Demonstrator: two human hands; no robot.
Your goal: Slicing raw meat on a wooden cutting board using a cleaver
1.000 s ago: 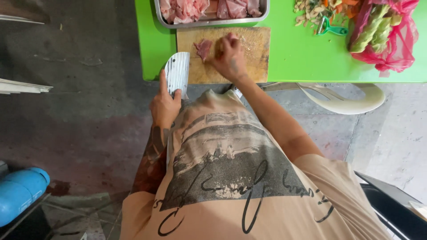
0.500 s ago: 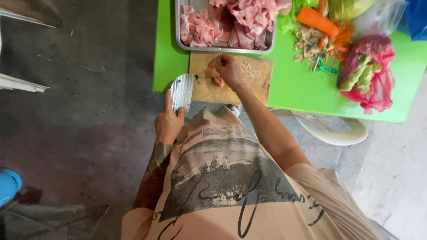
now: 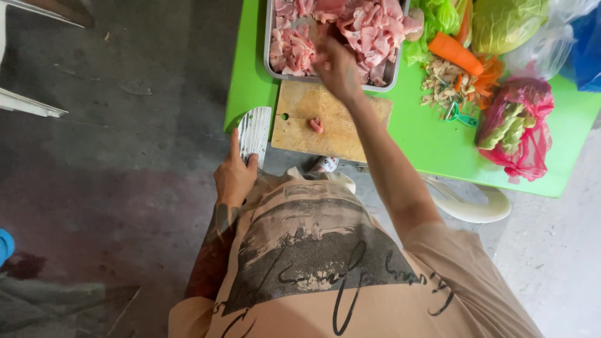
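My left hand (image 3: 235,178) grips the handle of a broad cleaver (image 3: 255,130), held blade-up at the near-left edge of the green table (image 3: 426,134). My right hand (image 3: 337,67) reaches over the wooden cutting board (image 3: 344,131) and into a metal tray (image 3: 270,56) of sliced raw pink meat (image 3: 369,28). That hand is blurred, its fingers among the slices, so its grasp is unclear. One small piece of meat (image 3: 316,125) lies on the board.
To the right of the tray are a carrot (image 3: 456,53), cabbage (image 3: 507,22), vegetable peelings (image 3: 441,87), a green peeler (image 3: 460,116) and a red bag of green vegetables (image 3: 516,131). A white plastic chair (image 3: 469,203) stands under the table's edge. Grey concrete floor lies to the left.
My right hand left the cutting board and moved up into the meat tray. The view tilted further over the table. The cleaver hand stayed at the table's edge.
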